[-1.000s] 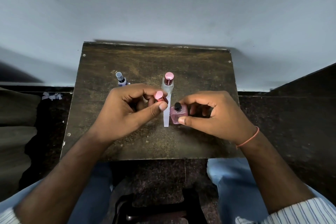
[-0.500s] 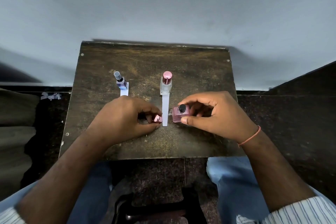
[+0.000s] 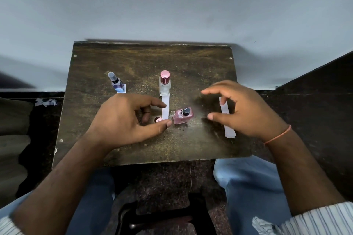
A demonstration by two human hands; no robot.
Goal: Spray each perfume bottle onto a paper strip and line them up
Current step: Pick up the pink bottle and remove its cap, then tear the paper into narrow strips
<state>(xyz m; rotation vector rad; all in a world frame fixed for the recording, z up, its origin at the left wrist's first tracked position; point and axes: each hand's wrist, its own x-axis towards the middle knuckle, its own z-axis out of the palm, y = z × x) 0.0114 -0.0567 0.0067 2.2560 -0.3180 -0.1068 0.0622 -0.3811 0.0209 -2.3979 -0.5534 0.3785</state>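
Both hands above the surface [image 3: 133,59], neither grip on anything. Left hand [image 3: 122,120]: fingers loosely spread, thumb tip just beside the pink bottle [image 3: 183,116], not clearly touching. Right hand [image 3: 246,108]: fingers relaxed and apart, hovering over the right strip [image 3: 227,120], hiding its middle.

Pink bottle stands uncapped mid-surface, black nozzle showing, just right of the middle strip [image 3: 165,108]. Its pink cap [image 3: 158,119] sits on the surface left of that strip, partly behind the left thumb.

Clear bottle [image 3: 164,84], capped, stands at the far end of the middle strip. Blue bottle [image 3: 115,83] at far left on the left strip [image 3: 122,88], which is mostly hidden by the left hand.

Open room: far half of the surface behind the bottles, plus the near edge. Right strip's lower end lies close to the right edge.

Paper scraps [image 3: 45,102] on the floor at left, blurred.
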